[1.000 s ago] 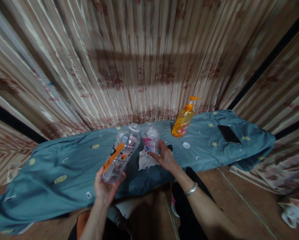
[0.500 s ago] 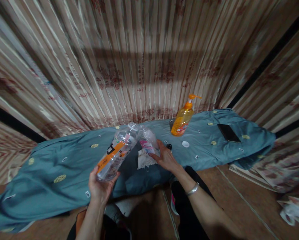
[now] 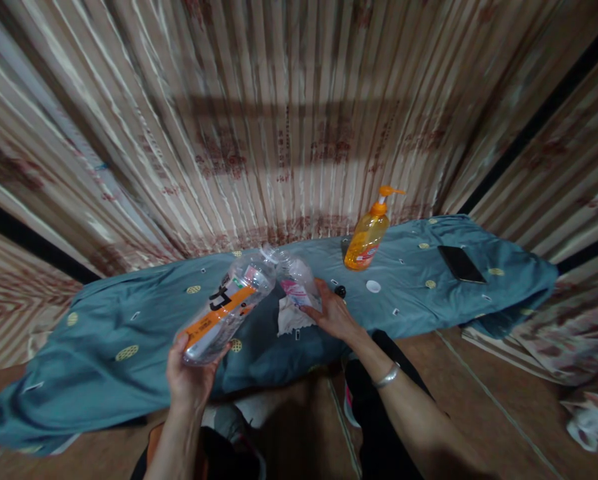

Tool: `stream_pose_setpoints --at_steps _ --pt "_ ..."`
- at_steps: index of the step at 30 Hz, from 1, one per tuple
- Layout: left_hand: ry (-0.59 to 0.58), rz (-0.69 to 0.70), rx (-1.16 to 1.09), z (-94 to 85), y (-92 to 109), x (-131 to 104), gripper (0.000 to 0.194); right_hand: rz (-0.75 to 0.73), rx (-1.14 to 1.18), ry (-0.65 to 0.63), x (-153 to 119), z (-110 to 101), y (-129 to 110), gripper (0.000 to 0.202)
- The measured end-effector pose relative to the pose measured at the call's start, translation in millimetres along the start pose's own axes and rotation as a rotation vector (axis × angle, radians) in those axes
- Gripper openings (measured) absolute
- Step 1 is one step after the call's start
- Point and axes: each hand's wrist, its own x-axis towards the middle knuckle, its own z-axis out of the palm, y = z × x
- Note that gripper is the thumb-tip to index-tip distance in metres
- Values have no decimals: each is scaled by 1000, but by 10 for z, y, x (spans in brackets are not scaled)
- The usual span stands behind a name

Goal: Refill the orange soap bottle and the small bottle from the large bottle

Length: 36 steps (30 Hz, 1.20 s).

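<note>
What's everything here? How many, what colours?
Cloth: 1, blue-green, middle
Large bottle: 1, clear/orange, centre left
Small bottle: 1, clear/pink, centre
Pump bottle: 1, orange, right
Scrap: 1, whitish, centre
Disc: 1, white, cloth
Knob: 1, black, cloth
Slab: 1, black, right
Curtains: uncounted, beige, behind
Bars: 3, black, sides
Bundle: 1, white, right
Floor: 1, brown, below
Shoes: 2, greyish, below
Bracelet: 1, silver, right
Left hand: 1, bare, left
Right hand: 1, bare, centre

The right hand (image 3: 337, 313) partly hides the pink-labelled bottle (image 3: 295, 281).
</note>
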Motion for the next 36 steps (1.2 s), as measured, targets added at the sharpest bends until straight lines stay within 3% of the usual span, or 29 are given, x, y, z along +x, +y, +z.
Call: stream_pose_setpoints --at_steps 9,18,32,36 --pt "-15 169 116 -36 176 -75 62 22 37 -29 24 57 34 56" --pt "-62 217 183 -179 239 -62 73 56 61 -67 48 125 84 54" --pt "-25 266 177 -5 203 -121 87 104 98 -93 54 203 169 52" --pt "11 260 181 12 184 -104 80 99 64 -86 59 224 197 47"
